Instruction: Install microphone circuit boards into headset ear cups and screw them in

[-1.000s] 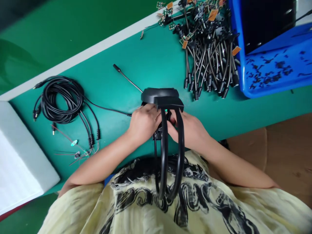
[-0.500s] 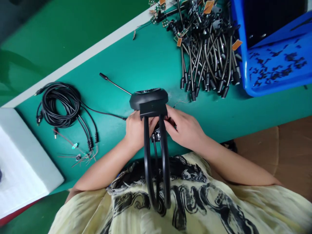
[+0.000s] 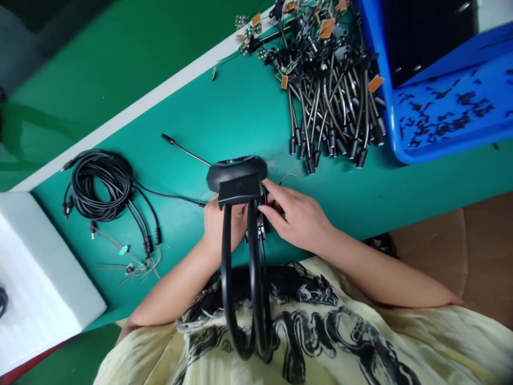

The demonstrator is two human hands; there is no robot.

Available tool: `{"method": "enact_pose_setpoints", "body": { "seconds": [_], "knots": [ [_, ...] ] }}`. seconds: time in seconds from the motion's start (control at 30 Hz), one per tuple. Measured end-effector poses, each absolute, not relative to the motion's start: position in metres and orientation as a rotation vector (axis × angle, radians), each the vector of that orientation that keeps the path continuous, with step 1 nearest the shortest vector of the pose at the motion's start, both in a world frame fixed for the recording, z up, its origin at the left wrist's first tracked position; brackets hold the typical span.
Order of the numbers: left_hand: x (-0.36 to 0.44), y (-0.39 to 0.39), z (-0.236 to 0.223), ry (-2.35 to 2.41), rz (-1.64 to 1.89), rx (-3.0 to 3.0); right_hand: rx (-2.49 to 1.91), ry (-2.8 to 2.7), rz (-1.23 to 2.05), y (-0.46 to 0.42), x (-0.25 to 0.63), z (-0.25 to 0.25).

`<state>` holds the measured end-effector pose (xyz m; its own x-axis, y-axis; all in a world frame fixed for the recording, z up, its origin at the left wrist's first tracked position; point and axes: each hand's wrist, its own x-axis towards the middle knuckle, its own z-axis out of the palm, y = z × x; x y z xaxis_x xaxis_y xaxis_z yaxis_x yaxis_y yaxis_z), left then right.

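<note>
A black camera mount (image 3: 237, 179) with two curved black arms hangs in front of me and hides part of both hands. My left hand (image 3: 216, 222) is curled closed around a small black part under it, at the near edge of the green table (image 3: 224, 117). My right hand (image 3: 294, 216) pinches the same small black part (image 3: 261, 227) from the right, fingers pressed together. A thin cable runs from the part leftward to a black cable coil (image 3: 100, 184). A thin black gooseneck stalk (image 3: 184, 151) lies just behind my hands.
A pile of several black gooseneck stalks with small circuit boards (image 3: 328, 85) lies at the back right. A blue bin (image 3: 436, 80) stands at the right. White foam block (image 3: 36, 278) sits at the left. Loose red wires and small parts (image 3: 128, 259) lie near the coil.
The view has shifted, so the table contents slid left and down. My right hand's fingers have moved up onto the small part; my left hand has stayed closed on it.
</note>
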<state>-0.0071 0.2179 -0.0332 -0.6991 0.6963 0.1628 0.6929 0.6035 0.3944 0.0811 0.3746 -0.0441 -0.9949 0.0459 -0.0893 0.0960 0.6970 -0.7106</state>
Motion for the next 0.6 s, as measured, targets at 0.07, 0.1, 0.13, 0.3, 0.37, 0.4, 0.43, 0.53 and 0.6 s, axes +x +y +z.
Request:
{"method": "enact_pose_setpoints", "body": {
  "seconds": [0.07, 0.1, 0.13, 0.3, 0.37, 0.4, 0.43, 0.53, 0.6],
  "knots": [
    [-0.0072, 0.2164, -0.0327, 2.785, 0.693, 1.231, 0.112, 2.816, -1.193, 0.3747, 0.0803, -0.0433],
    [-0.0074, 0.2156, -0.0327, 2.776, 0.696, 1.239, 0.113, 2.806, -1.188, 0.3748, 0.0798, -0.0423],
    [-0.0075, 0.2147, -0.0329, 2.774, 0.698, 1.246, 0.115, 2.795, -1.179, 0.3748, 0.0792, -0.0411],
    [-0.0074, 0.2124, -0.0340, 2.802, 0.623, 1.254, 0.117, 2.797, -1.142, 0.3744, 0.0773, -0.0378],
    [-0.0070, 0.2126, -0.0340, 2.810, 0.587, 1.243, 0.106, 2.800, -1.140, 0.3748, 0.0770, -0.0381],
    [-0.0069, 0.2128, -0.0340, 2.815, 0.584, 1.241, 0.104, 2.800, -1.136, 0.3753, 0.0769, -0.0383],
    [-0.0068, 0.2132, -0.0341, 2.820, 0.584, 1.244, 0.104, 2.802, -1.130, 0.3759, 0.0768, -0.0385],
    [-0.0067, 0.2139, -0.0351, 2.838, 0.583, 1.269, 0.098, 2.808, -1.117, 0.3776, 0.0761, -0.0393],
    [-0.0068, 0.2139, -0.0366, 2.836, 0.575, 1.276, 0.097, 2.811, -1.113, 0.3770, 0.0758, -0.0403]
  ]
}}
